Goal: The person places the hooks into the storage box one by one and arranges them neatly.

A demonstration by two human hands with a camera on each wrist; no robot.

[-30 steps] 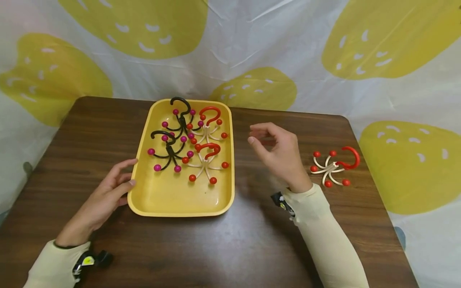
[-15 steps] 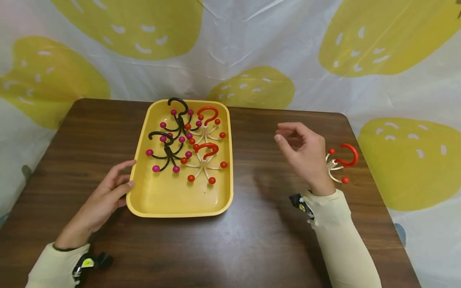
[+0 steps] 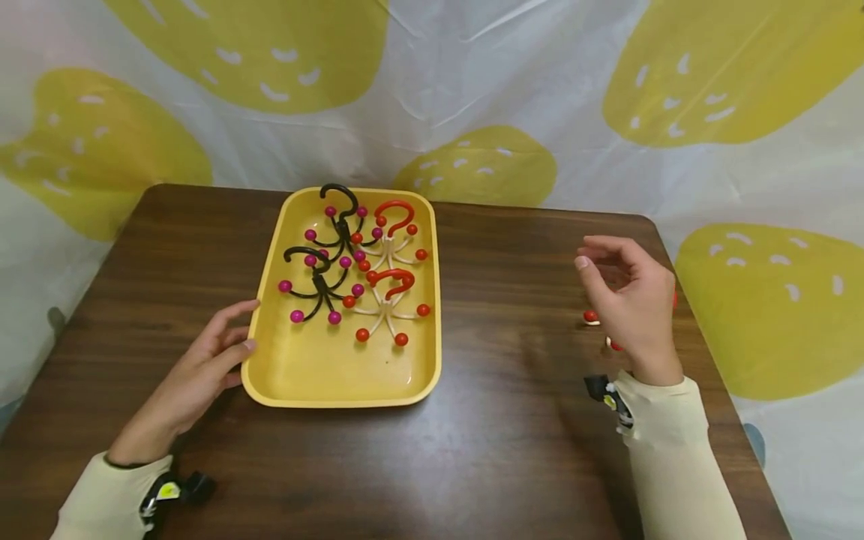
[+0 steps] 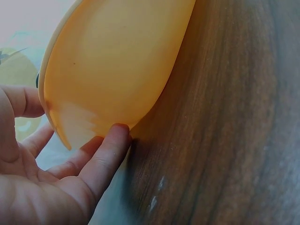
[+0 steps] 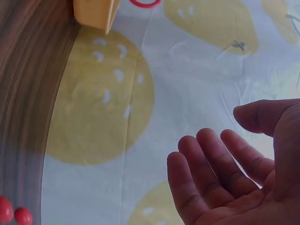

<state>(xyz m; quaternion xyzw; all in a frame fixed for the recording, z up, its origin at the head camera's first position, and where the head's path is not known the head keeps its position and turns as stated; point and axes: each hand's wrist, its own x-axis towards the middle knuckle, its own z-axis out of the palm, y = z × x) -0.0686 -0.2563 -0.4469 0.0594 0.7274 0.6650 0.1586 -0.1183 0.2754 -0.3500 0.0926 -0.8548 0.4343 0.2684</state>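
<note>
My left hand (image 3: 196, 375) rests its fingertips against the left wall of a yellow tray (image 3: 324, 367). In the left wrist view its fingers (image 4: 105, 161) touch the tray's outer side without curling round it. Inside the tray stand two black swivel hooks (image 3: 319, 283) with magenta ball tips and two white ones (image 3: 387, 306) with red hooks and red ball tips. My right hand (image 3: 631, 307), fingers loosely bent and holding nothing, hovers over another white-and-red swivel hook (image 3: 591, 316). That hook is mostly hidden; two of its red balls (image 5: 5, 209) show in the right wrist view.
A dark wooden table (image 3: 486, 450) bears everything. Behind it hangs a white curtain (image 3: 459, 67) with yellow fruit shapes. The near part of the tray floor is bare, and bare tabletop lies between the tray and my right hand.
My right hand has moved right, away from the tray, and now covers most of the lone swivel hook. My left hand and the tray have stayed in place.
</note>
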